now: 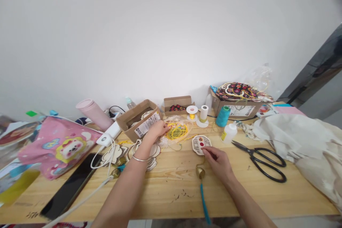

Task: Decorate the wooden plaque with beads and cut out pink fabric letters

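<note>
My left hand reaches over a tangle of yellow cord in clear plastic; its fingers are bent at the near side of the heap, and whether they grip a strand is too small to make out. With thumb and fingers together, my right hand pinches the lower edge of a pale wooden cutout plaque with red spots in its middle. Below the plaque lies a small brass bell with a blue ribbon tail. Several wooden cutouts lie beside and under my left forearm.
Black-handled scissors, a glue bottle and teal thread are at right. Cardboard boxes line the back, near thread spools. A phone, a white cable and a pink bag lie at left; cream cloth far right.
</note>
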Tool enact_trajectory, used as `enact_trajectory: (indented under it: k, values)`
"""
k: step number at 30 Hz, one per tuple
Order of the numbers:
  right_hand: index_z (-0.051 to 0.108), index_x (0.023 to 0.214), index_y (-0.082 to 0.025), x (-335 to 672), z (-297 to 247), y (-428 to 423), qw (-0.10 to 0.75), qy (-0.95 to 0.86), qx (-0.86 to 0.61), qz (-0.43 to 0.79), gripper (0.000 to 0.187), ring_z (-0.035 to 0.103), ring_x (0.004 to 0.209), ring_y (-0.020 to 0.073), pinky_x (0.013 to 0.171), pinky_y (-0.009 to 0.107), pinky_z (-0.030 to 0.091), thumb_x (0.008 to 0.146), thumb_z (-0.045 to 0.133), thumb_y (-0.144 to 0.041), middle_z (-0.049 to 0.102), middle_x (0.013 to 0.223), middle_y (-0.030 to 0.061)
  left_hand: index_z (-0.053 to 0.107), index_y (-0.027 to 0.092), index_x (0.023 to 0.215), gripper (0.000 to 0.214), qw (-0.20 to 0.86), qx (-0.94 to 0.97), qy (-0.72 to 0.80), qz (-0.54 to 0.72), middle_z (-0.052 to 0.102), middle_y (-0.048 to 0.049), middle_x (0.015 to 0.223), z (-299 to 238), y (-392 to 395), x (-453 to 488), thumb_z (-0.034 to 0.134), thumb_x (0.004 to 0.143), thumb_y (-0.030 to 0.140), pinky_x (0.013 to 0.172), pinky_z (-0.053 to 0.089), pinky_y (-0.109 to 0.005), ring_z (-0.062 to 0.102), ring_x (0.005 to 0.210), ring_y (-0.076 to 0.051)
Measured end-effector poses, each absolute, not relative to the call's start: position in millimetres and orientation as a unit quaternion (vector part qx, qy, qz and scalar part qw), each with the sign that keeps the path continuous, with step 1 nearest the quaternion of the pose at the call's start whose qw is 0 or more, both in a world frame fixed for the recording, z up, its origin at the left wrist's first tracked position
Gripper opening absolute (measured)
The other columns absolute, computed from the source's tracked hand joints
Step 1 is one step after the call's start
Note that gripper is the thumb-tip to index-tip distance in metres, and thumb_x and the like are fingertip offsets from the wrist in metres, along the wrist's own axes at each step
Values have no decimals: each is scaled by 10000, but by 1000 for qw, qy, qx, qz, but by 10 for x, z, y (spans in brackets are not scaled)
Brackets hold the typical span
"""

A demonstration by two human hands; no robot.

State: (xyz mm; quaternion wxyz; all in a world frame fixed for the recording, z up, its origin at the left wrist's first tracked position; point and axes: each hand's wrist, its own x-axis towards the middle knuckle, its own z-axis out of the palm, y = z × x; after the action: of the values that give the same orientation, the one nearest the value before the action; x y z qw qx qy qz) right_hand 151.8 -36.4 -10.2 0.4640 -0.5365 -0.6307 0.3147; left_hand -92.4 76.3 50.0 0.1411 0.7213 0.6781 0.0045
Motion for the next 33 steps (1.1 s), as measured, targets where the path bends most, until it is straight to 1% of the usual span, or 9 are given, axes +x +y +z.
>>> enact_trajectory:
  k: [3,5,8,11,14,21,25,30,33]
  values:
    - [692,786,-163,1518,-123,-358,462,-632,-536,316,285,610,591,177,511,264,483,769,502,-375,702,745,73,650,140,647,271,108,718,687,24,640,-78,648,497,782,-920,438,772,254,628,382,-239,560,651,-155]
    - [690,783,-164,1521,-138,-356,459,-635,-535,316,284,607,590,174,513,261,481,772,502,-377,699,738,69,661,153,733,230,92,718,689,36,662,-89,778,487,796,-905,443,774,213,692,382,-246,571,765,-167]
    - [692,770,-171,1522,-141,-357,456,-640,-533,312,283,604,586,171,509,257,476,776,500,-379,698,733,64,670,175,787,182,88,717,691,40,668,-85,859,458,821,-873,495,765,217,726,384,-252,573,843,-181]
    - [696,768,-171,1517,-123,-358,456,-641,-536,307,291,594,557,167,490,254,467,773,499,-384,694,703,60,677,182,806,160,89,711,696,39,671,-91,879,432,843,-838,543,748,246,719,392,-261,581,848,-193]
    - [697,762,-168,1509,-100,-358,456,-639,-537,309,294,592,547,167,482,253,466,765,500,-386,692,687,59,681,179,778,144,89,706,701,40,673,-95,861,426,852,-809,556,731,231,700,397,-264,590,825,-197]
    - [693,768,-172,1512,-89,-358,464,-627,-532,330,260,624,619,183,540,267,495,756,512,-358,700,729,65,683,172,734,180,109,699,704,60,677,-58,735,483,806,-815,506,723,200,622,388,-229,589,708,-161]
    - [691,776,-174,1517,-92,-355,458,-628,-534,332,247,626,630,184,545,266,492,759,512,-343,702,748,65,683,169,707,178,116,702,698,81,671,-51,691,498,763,-853,510,709,213,618,382,-233,582,669,-159]
    - [693,769,-163,1520,-95,-360,457,-632,-537,322,250,612,587,172,520,256,473,756,520,-341,699,718,66,679,170,706,184,100,703,692,132,675,-74,768,492,703,-862,500,703,216,686,386,-263,583,759,-193]
    - [695,772,-165,1527,-107,-364,453,-637,-537,316,261,607,583,170,522,258,472,761,515,-353,698,721,65,671,168,698,179,101,692,693,176,674,-74,823,471,677,-866,498,692,213,708,390,-259,579,800,-193]
